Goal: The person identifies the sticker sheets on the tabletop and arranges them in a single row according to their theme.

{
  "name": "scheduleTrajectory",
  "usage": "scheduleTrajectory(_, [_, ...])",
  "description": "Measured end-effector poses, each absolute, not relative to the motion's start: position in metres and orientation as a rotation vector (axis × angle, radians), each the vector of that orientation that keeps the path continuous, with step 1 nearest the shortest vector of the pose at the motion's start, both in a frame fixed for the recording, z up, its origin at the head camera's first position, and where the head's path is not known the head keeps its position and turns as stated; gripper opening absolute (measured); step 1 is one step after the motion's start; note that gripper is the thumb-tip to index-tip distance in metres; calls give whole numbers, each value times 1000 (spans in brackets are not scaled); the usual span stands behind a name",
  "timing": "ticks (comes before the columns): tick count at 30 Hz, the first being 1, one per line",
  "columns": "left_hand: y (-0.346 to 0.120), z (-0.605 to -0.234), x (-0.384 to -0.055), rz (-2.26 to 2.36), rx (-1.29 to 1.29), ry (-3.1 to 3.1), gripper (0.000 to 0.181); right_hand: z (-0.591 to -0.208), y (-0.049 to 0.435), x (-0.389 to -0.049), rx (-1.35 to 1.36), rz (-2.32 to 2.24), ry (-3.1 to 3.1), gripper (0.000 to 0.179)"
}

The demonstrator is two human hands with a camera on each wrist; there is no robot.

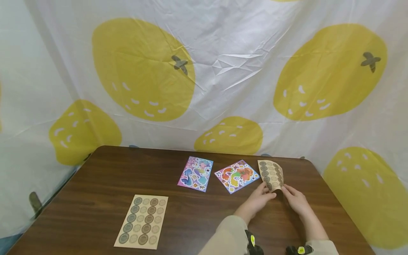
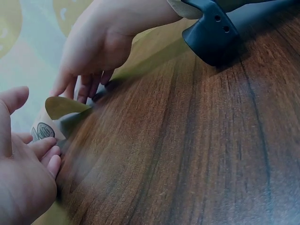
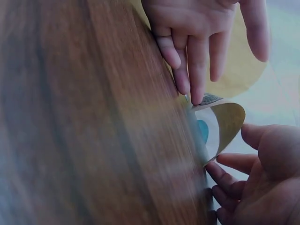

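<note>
At the table's far right lies a beige sticker sheet (image 1: pixel 270 173) printed with rows of round grey and brown seals. Its right edge curls up off the wood. My right hand (image 1: pixel 297 200) pinches the near right corner between thumb and fingers; in the right wrist view the sheet (image 3: pixel 229 123) bends into an arch there. Fingertips of my left hand (image 1: pixel 257 201) touch the near left corner. That hand's fingers are extended and its thumb stands away from the paper in the left wrist view.
Two colourful mermaid sticker sheets, one pink and blue (image 1: pixel 196 174) and one purple-edged (image 1: pixel 237 176), lie left of the hands. Another beige seal sheet (image 1: pixel 141 221) lies at the front left. A lemon-print curtain (image 1: pixel 236 88) hangs behind the brown wooden table (image 1: pixel 105 177).
</note>
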State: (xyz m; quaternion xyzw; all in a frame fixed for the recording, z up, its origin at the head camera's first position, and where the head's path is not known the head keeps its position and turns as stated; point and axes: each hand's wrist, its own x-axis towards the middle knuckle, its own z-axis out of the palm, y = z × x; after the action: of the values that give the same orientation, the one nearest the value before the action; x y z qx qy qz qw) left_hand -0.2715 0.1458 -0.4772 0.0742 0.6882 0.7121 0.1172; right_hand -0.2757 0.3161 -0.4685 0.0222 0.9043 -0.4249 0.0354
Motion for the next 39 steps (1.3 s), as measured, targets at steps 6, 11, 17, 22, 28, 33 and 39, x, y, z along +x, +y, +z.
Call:
scheduleTrajectory(6, [147,-477,-272,2124,205,1992,63,-469,314,-273,11,-1247,2819,65])
scheduleTrajectory(11, [149,-477,-270,2194,198,1957,61,-471,312,-271,-11,-1356,2744,67])
scheduleTrajectory(17, [153,-477,-268,2317,179,1918,58,-474,307,-268,32,-1469,2730,68])
scheduleTrajectory(22, [155,-475,-269,2391,111,1938,56,-474,304,-268,111,-1597,2764,69])
scheduleTrajectory(28, [156,-473,-270,2471,71,1907,57,-472,300,-267,225,-1789,2833,62])
scheduleTrajectory(33, [154,-470,-271,2559,91,1874,58,-471,299,-269,295,-1967,2854,57])
scheduleTrajectory(39, [149,-468,-275,2622,93,1835,59,-469,298,-268,316,-2047,2865,57])
